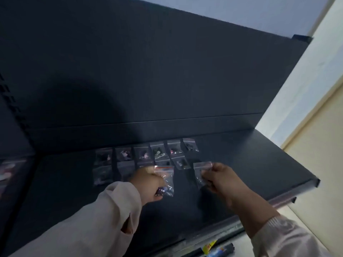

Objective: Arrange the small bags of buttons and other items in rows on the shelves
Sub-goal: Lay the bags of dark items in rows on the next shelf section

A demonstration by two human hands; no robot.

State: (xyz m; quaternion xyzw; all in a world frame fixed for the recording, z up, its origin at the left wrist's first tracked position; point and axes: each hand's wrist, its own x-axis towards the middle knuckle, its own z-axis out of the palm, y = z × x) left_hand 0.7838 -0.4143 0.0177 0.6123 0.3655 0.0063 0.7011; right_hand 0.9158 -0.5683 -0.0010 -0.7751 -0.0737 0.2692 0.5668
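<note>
A dark shelf (pixel 250 164) carries two rows of small clear zip bags (pixel 157 152) near its back panel. My left hand (pixel 148 182) grips a clear bag with a red zip strip (pixel 168 179), dark purple pieces at its bottom, held just above the shelf in front of the rows. My right hand (pixel 220 179) pinches another clear bag (pixel 200 171) at the right end of the front row, low over the shelf; whether it touches the surface I cannot tell. Both sleeves are pale.
More bags (pixel 7 171) lie on the adjoining shelf at far left. The shelf's metal front lip (pixel 278 203) runs diagonally below my right wrist. Colourful packaged items (pixel 217 248) sit on a lower level. A pale wall (pixel 315 127) stands to the right.
</note>
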